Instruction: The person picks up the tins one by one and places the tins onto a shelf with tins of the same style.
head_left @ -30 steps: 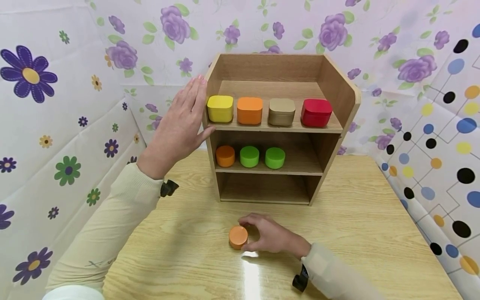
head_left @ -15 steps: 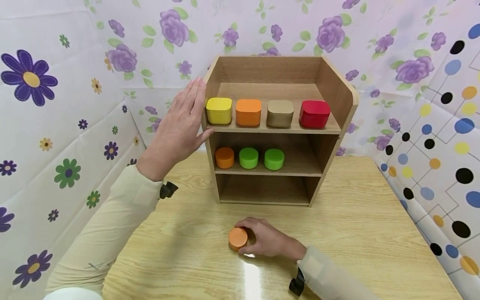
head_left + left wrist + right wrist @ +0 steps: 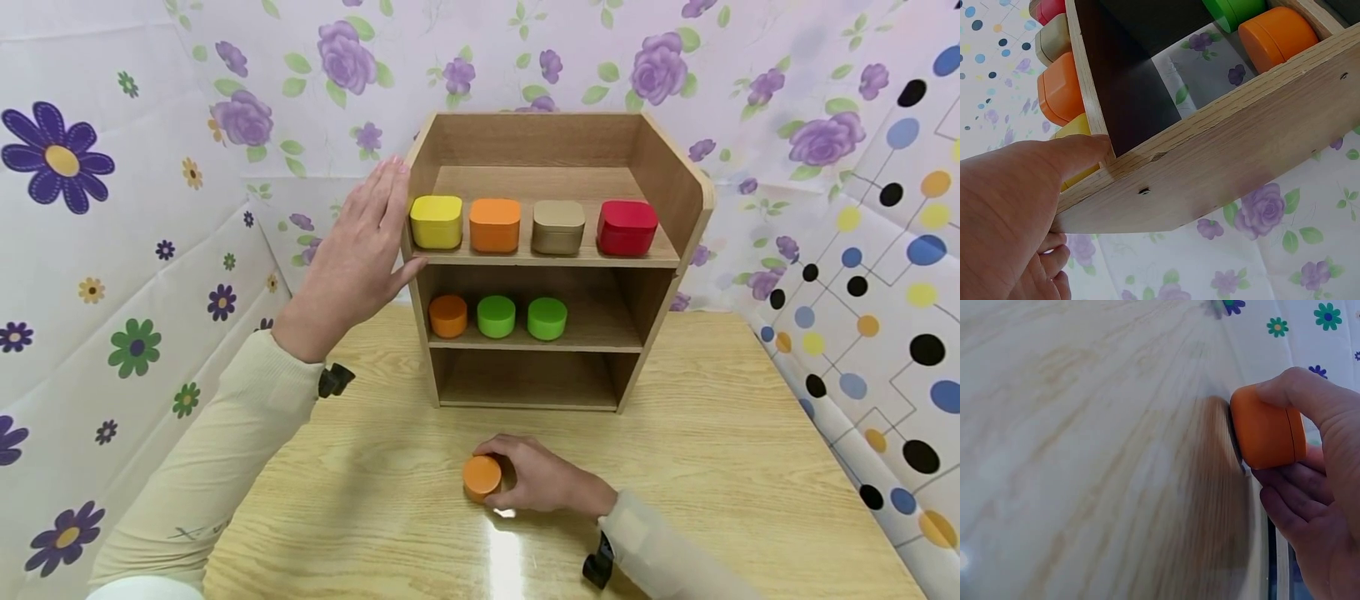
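Observation:
My right hand pinches a round orange lidded container between thumb and fingers at the front of the table. In the right wrist view the lid seam of this orange container shows, and its base is right at the tabletop. My left hand lies with straight fingers along the left side of a small wooden shelf. Its thumb rests on the shelf's front edge, near a yellow rounded-square container on the top level.
Beside the yellow one stand an orange, a beige and a red container. The middle level carries a round orange container and two green ones. Patterned cloth walls surround the wooden table.
My right hand's fingers have closed in on the round orange container, which has shifted slightly to the right. My left hand stays against the shelf.

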`<state>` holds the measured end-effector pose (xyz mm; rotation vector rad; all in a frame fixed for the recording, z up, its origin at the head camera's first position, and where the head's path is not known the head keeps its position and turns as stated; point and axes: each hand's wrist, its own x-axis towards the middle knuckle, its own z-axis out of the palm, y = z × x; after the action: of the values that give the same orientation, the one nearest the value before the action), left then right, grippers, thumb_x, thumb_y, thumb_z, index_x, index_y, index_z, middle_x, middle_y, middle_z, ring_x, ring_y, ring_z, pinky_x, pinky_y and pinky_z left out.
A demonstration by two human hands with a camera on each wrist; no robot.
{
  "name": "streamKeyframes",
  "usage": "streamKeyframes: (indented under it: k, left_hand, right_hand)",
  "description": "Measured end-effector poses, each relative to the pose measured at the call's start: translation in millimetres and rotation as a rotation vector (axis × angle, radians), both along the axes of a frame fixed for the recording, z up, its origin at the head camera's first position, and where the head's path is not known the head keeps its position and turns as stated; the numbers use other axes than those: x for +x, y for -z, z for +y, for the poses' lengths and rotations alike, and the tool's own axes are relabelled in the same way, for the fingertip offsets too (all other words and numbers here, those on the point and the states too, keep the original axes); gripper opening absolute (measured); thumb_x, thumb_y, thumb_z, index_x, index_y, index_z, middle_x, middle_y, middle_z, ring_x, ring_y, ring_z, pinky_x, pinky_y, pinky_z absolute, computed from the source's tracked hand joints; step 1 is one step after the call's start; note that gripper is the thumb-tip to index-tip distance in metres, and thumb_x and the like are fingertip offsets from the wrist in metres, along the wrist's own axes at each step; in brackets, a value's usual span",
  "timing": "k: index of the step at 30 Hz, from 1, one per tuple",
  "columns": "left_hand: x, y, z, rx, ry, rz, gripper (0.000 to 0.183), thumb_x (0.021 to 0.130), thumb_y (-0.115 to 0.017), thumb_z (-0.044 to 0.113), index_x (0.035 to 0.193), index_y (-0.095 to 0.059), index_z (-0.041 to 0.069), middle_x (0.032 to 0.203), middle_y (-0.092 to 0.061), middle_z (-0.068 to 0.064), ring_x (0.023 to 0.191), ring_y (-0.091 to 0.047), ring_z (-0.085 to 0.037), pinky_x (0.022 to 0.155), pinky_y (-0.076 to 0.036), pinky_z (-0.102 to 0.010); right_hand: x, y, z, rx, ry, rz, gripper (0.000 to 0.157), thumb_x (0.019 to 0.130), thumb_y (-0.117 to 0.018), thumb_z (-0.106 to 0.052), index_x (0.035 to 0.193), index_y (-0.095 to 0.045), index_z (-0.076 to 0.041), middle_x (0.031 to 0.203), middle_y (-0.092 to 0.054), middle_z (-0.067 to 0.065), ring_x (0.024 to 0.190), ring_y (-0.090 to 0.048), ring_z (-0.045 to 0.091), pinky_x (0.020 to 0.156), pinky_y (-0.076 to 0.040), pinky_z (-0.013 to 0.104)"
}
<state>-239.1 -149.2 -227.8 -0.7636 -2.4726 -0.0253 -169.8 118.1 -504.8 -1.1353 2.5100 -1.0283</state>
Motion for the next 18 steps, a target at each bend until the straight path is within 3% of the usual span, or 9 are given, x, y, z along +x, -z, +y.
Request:
streamKeyframes:
  k: [10, 18]
  left_hand:
    - [0.2, 0.3, 0, 0.009, 0.004, -0.001, 0.105, 0.098, -0.077, 0.030, 0.167, -0.005, -0.006, 0.176, -0.012, -0.025, 0.165, -0.016, -0.040, 0.135, -0.018, -0.054]
    - [0.7, 0.2, 0, 0.000, 0.001, 0.007, 0.105, 0.098, -0.077, 0.030, 0.167, -0.006, -0.006, 0.176, -0.012, -0.025, 0.165, -0.016, -0.040, 0.135, -0.019, -0.055]
  right_hand:
    - [-0.8, -9.9, 17, 0.019, 0.061, -0.004, 0.059, 0.085, -0.086, -0.023, 0.138, -0.064, -0.013, 0.132, -0.070, -0.005, 0.120, -0.066, 0.011, 0.106, -0.057, 0.035]
    - [-3.1, -14.0, 41, -0.005, 0.100, -0.040, 0.062, 0.087, -0.085, -0.023, 0.143, -0.062, -0.009, 0.136, -0.069, -0.004, 0.123, -0.066, 0.012, 0.107, -0.057, 0.034]
